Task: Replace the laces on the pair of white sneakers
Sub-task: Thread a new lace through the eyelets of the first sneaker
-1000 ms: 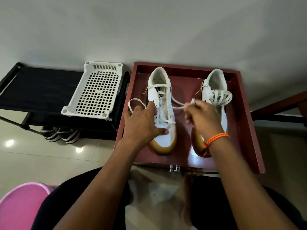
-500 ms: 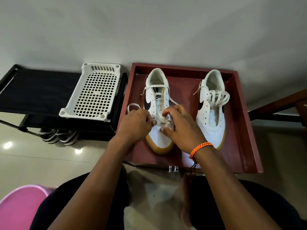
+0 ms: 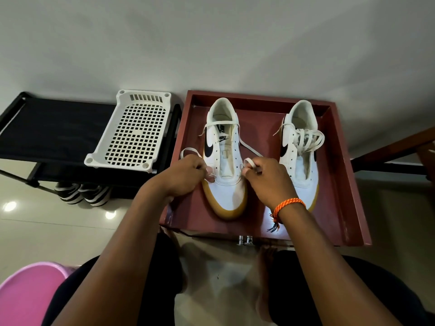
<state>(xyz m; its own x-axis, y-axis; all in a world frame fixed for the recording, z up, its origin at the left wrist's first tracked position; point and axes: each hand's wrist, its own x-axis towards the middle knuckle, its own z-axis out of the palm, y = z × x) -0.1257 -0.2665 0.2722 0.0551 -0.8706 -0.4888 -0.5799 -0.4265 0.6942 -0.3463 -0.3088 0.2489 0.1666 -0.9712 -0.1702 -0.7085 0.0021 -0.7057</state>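
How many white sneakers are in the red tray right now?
2. One sneaker lies left of centre in the tray, between both hands; the other sneaker lies to its right, laces bunched on top. None seems hidden.

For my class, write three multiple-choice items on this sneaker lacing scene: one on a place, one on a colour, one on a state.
1. Where do the sneakers stand?
A. on the black rack
B. in the red-brown tray
C. in the white basket

2. What colour is the wristband?
A. orange
B. green
C. blue

3. What is the right hand doing?
A. lying flat
B. pinching a lace
C. lifting a sneaker

Answers:
1 B: both sneakers sit inside the red-brown tray.
2 A: the wristband is orange.
3 B: the right hand pinches a white lace.
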